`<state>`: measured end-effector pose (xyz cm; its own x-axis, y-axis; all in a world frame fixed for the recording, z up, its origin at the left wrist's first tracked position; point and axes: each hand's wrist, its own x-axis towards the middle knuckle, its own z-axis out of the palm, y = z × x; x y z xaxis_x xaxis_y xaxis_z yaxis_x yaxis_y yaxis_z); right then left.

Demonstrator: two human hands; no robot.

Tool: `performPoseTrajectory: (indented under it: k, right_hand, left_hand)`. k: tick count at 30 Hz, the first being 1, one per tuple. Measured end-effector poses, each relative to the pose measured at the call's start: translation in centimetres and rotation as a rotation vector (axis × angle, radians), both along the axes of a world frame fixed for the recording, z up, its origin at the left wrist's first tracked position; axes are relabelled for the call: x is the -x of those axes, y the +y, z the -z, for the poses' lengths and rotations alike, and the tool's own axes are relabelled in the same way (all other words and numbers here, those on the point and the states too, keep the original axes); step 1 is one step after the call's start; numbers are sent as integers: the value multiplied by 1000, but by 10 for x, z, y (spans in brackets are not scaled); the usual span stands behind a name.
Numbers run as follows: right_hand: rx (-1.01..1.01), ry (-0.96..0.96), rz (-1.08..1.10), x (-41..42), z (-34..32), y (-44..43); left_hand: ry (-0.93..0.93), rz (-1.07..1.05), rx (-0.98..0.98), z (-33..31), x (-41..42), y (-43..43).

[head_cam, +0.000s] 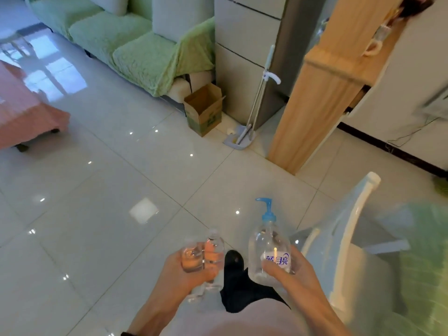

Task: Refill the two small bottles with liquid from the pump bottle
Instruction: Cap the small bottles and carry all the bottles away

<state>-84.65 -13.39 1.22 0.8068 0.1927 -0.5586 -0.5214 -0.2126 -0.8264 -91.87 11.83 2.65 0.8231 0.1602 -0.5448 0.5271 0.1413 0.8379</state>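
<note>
Lower centre of frame: two bare forearms reach forward over a glossy tiled floor (101, 214). The left hand (178, 271) has its fingers curled around two small bottles held side by side and touching. The squatter small bottle (191, 257) lies on the outer side, and the taller small bottle (215, 246) on the inner side, its neck pointing toward the top of the frame. Both are clear; blur makes it hard to tell whether either holds liquid.

The right hand (299, 269) grips the pump bottle (266, 241) around its lower body, with the thumb across the front beneath the blue printed label. This bottle is clear and stands roughly upright. Its blue pump head (266, 209) has the spout turned toward the left of the frame. The pump bottle and the small bottles are near each other but apart.

Between the hands, lower down, a foot in a black sock (234, 260) rests on the floor.

Lower right: a white chair (344, 226) stands just beside the right hand.

Upper half: a sofa with green covers (135, 44) occupies the upper left. An open cardboard box (204, 109) stands at its near end. A broom and dustpan (240, 138) lean against a grey cabinet (247, 44), and a wooden partition (322, 93) rises to the right. A pink-covered table (24, 105) sits at the left edge.
</note>
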Motion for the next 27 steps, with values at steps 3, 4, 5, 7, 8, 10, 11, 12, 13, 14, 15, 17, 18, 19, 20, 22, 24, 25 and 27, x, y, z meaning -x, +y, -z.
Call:
performPoseTrajectory:
  k: [3,4,5,7,8,10,11,12,13,14,15,17,18,19,20,22,24,25,27]
  right_hand:
    - [-45,0,44,-50,0,8]
    - [-52,-8,51,-66,-2,10]
    - [-58,-16,61,-84,-4,12]
    - [-60,-27,94,-118,-7,14]
    - [-60,-28,107,-134,-8,13]
    - [-67,-12,137,-158,-8,13]
    - [-68,-8,159,-170,-10,14]
    - [-60,-9,179,-182,-13,15]
    - [-52,-11,197,-193,-15,17]
    - [-47,-12,211,-204,-14,18]
    - [-44,-9,226,-215,-13,19]
    - [-45,-10,276,-238,-13,24]
    - [-51,-16,305,-249,-12,27]
    - [-62,-24,331,-261,-13,31]
    - [-62,-35,355,-273,-14,36]
    - [-49,-59,415,-297,-15,45]
    - [-55,-55,468,-320,-15,52]
    - [-56,-59,487,-330,-15,55]
    - [-60,-80,549,-350,-19,63]
  left_hand:
    - [15,12,-37,-5,-60,8]
    - [12,13,-51,-6,-81,11]
    - [7,18,-64,-7,-101,13]
    - [-6,20,-67,-8,-140,17]
    - [-13,23,-63,-7,-158,19]
    - [-16,44,-57,-6,-189,23]
    - [-23,62,-51,-5,-205,25]
    - [-31,80,-44,-4,-220,27]
    - [-38,94,-42,-4,-236,29]
    - [-39,109,-43,-3,-253,31]
    - [-34,134,-40,-3,-270,33]
    - [-15,216,-22,-3,-307,37]
    - [-10,254,-15,-3,-326,39]
    - [-13,283,-6,-1,-346,42]
    - [-20,304,12,1,-366,44]
    - [-38,346,51,3,-406,50]
    - [-46,421,61,4,-444,54]
    - [-42,460,58,5,-460,56]
    - [-32,519,76,4,-493,61]
